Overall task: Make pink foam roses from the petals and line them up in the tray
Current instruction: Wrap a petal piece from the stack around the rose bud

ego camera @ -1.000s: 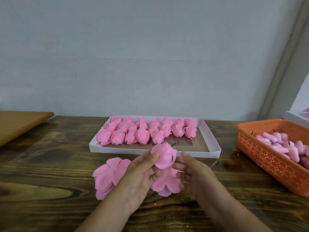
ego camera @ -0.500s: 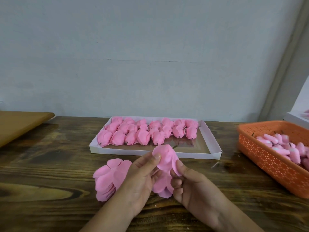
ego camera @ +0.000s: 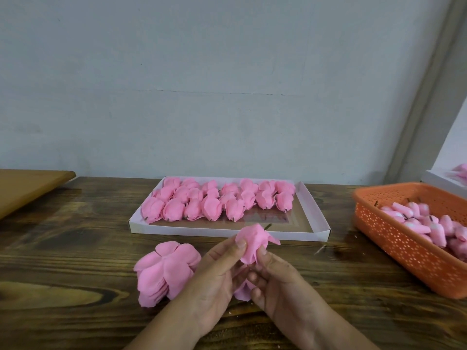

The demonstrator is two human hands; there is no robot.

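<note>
Rose (ego camera: 252, 242) under assembly sits raised above the counter (ego camera: 75, 248), near the tray's (ego camera: 222, 230) front wall. Left hand (ego camera: 214, 276) pinches its petals; right hand (ego camera: 275, 281) clamps them from the opposite side, evidently to keep the wrap closed. Loose petal stack (ego camera: 164, 271) lies just left, within reach. Finished roses (ego camera: 217, 200) fill the tray's far rows; the near strip stays free for more.

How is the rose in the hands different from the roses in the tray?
The rose in the hands is held above the table by the left hand and right hand; the roses in the tray lie in rows. Its petals are loose, one sticking out; theirs are closed into buds. Both are pink with a dark stem.
</note>
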